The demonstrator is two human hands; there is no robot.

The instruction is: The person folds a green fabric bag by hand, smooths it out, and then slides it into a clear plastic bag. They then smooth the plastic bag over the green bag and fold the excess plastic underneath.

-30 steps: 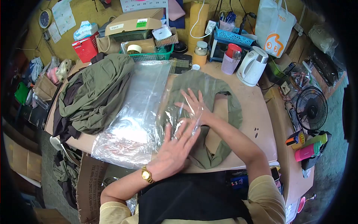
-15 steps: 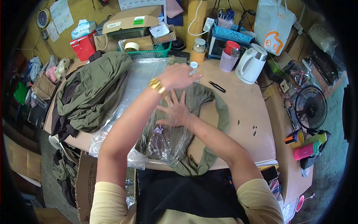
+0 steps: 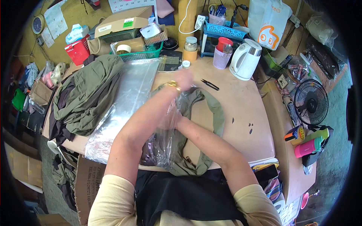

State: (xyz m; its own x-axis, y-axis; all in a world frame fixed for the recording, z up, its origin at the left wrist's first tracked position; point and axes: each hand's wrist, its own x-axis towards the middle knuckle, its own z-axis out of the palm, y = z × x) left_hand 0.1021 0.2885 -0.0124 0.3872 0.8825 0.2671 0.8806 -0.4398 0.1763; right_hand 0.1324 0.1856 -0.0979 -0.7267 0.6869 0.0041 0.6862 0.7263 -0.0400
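Observation:
An olive-green garment (image 3: 215, 113) lies on the table in front of me, one long part curving round in a loop to the right. Clear plastic bag (image 3: 156, 148) covers its left part, crumpled and shiny. My right hand (image 3: 168, 119) is at the bag over the garment, under clear film; my left forearm crosses in front and hides its fingers. Above it, near the garment's far end, my left hand (image 3: 184, 80) is smeared by motion, a gold bracelet (image 3: 173, 85) on its wrist. Whether it holds film cannot be made out.
Flat clear plastic bags (image 3: 132, 84) lie to the left, beside a heap of olive garments (image 3: 88, 94). Small black snips (image 3: 210, 84) rest right of my left hand. Farther back stand a small white-capped bottle (image 3: 186, 64), a jar (image 3: 190, 44), a cup (image 3: 222, 56) and a white kettle (image 3: 246, 60).
My left hand has moved slightly away from me and blurred. My right hand, spread flat before, has drawn left behind my left forearm. The bag film has bunched up, and the whole view has shifted slightly.

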